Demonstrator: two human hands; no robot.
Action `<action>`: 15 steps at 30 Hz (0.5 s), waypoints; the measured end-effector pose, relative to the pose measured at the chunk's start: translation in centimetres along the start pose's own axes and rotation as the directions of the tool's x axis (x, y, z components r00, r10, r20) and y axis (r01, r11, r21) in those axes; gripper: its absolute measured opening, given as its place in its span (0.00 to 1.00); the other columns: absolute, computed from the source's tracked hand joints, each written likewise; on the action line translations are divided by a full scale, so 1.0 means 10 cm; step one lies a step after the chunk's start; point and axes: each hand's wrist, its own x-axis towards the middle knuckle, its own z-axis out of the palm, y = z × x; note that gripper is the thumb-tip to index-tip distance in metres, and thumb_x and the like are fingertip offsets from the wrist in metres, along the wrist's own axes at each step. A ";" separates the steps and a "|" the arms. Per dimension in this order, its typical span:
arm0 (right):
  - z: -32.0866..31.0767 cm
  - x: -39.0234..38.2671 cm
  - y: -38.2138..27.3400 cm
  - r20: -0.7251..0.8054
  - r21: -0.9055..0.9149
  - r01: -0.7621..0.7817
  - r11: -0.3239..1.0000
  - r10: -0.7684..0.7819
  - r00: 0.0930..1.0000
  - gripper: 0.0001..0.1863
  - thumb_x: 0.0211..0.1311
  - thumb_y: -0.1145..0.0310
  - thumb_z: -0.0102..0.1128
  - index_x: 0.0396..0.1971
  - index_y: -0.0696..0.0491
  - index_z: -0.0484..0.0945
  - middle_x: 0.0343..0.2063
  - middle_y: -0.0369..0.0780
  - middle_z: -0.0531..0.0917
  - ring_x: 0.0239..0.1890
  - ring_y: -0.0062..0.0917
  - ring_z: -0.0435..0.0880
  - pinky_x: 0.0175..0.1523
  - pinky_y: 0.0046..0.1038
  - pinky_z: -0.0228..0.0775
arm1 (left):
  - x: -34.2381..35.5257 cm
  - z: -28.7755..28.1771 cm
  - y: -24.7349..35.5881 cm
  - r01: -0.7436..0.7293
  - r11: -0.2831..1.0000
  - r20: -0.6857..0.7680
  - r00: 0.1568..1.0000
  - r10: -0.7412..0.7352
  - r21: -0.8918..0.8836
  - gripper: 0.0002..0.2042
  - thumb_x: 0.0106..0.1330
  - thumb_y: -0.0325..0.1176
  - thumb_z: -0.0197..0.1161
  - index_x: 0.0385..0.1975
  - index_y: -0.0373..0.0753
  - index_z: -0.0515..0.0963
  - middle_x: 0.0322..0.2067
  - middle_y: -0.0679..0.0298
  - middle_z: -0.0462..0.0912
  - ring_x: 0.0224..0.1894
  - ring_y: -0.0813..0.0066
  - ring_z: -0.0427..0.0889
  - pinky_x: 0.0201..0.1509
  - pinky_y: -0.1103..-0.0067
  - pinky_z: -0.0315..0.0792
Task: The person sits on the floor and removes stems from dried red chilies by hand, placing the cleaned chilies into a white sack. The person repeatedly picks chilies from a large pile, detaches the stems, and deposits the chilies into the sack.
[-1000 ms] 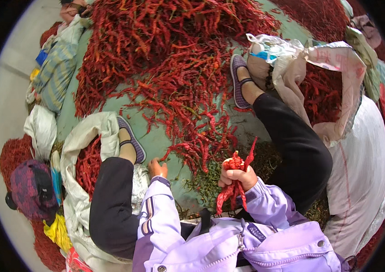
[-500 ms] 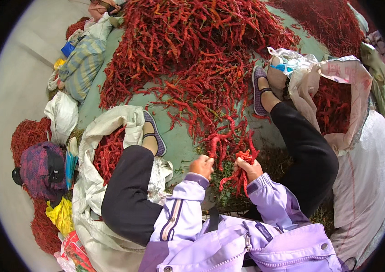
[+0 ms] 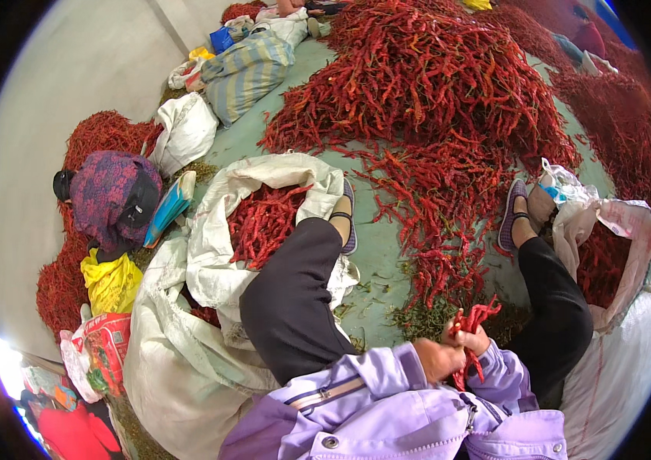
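A bunch of dried red chillies [image 3: 473, 326] is sticking up out of the right hand [image 3: 473, 343], long, thin, wrinkled pods fanning out above the fist, which is closing around their lower ends in front of the lilac jacket [image 3: 387, 406]. The left hand [image 3: 437, 359] is pressing against the same bunch from the side, fingers curled on it, so both hands are meeting just beside the right knee. Half a second ago the hands were slightly apart; now they are touching. The big chilli heap [image 3: 433, 84] is lying beyond on the green sheet [image 3: 375, 261], and an open white sack [image 3: 279, 180] of chillies is sitting by the left leg.
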 end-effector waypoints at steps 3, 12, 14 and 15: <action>0.18 0.03 -0.17 -0.061 0.034 0.006 0.999 -0.004 0.998 0.15 0.49 0.63 0.58 0.32 0.56 0.69 0.19 0.37 0.72 0.23 0.21 0.71 0.27 0.25 0.64 | 0.02 -0.10 0.14 0.159 0.986 0.110 0.982 -0.153 -0.041 0.03 0.56 0.31 0.47 0.27 0.41 0.67 0.24 0.62 0.71 0.28 0.64 0.75 0.28 0.76 0.71; 0.30 0.16 -0.67 -0.247 0.115 0.351 0.929 -0.316 0.916 0.10 0.57 0.65 0.50 0.33 0.57 0.69 0.23 0.37 0.71 0.23 0.22 0.70 0.29 0.30 0.66 | -0.15 -0.60 0.26 0.312 0.943 -0.493 0.806 -0.327 -0.114 0.11 0.56 0.32 0.57 0.38 0.37 0.70 0.34 0.57 0.75 0.29 0.73 0.78 0.31 0.81 0.71; 0.46 0.10 -0.68 -0.250 0.112 0.387 0.915 -0.351 0.902 0.11 0.55 0.65 0.52 0.28 0.58 0.69 0.19 0.37 0.72 0.21 0.22 0.70 0.27 0.28 0.67 | -0.05 -0.58 0.28 0.347 0.934 -0.504 0.794 -0.341 -0.085 0.12 0.55 0.33 0.57 0.37 0.37 0.70 0.32 0.58 0.76 0.28 0.72 0.78 0.29 0.81 0.70; 0.47 0.07 -0.69 -0.160 -0.004 0.377 0.926 -0.373 0.914 0.10 0.55 0.66 0.52 0.30 0.58 0.69 0.20 0.36 0.72 0.21 0.21 0.71 0.28 0.26 0.66 | -0.01 -0.54 0.28 0.365 0.928 -0.514 0.784 -0.349 -0.074 0.12 0.55 0.34 0.57 0.37 0.37 0.70 0.31 0.58 0.76 0.27 0.72 0.78 0.28 0.80 0.70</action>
